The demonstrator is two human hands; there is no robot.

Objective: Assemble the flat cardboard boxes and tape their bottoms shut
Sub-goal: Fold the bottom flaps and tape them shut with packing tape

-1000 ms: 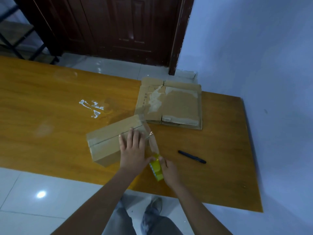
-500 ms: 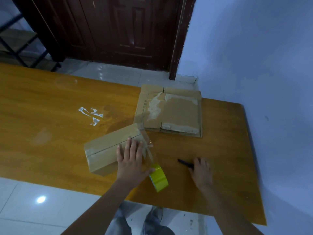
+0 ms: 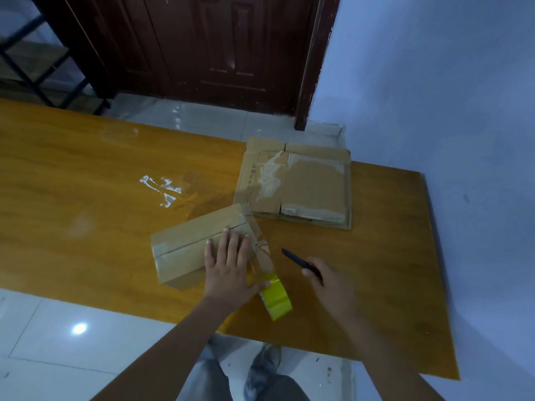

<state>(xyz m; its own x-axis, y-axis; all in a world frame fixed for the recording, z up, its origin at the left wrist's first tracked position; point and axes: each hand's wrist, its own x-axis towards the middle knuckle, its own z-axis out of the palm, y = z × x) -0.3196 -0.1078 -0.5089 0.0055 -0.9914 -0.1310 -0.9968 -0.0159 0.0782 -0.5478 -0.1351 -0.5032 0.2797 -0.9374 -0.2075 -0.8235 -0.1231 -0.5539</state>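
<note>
Cardboard box [image 3: 199, 244] under flat left hand [image 3: 228, 270] | right hand [image 3: 330, 280] grip clamps knife [image 3: 301, 263]

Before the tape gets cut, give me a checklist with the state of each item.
1. Box held down: ok, the left hand lies flat on the assembled box.
2. Cutter in hand: ok, the right hand grips the black cutter.
3. Tape strip drawn out: ok, a clear strip runs from the box to the yellow tape roll.
4. Roll steadied: ok, the left thumb touches it.
5. Blade out: cannot tell.
6. Fingers off the cutting line: cannot tell; the left fingers lie close beside the strip.
</note>
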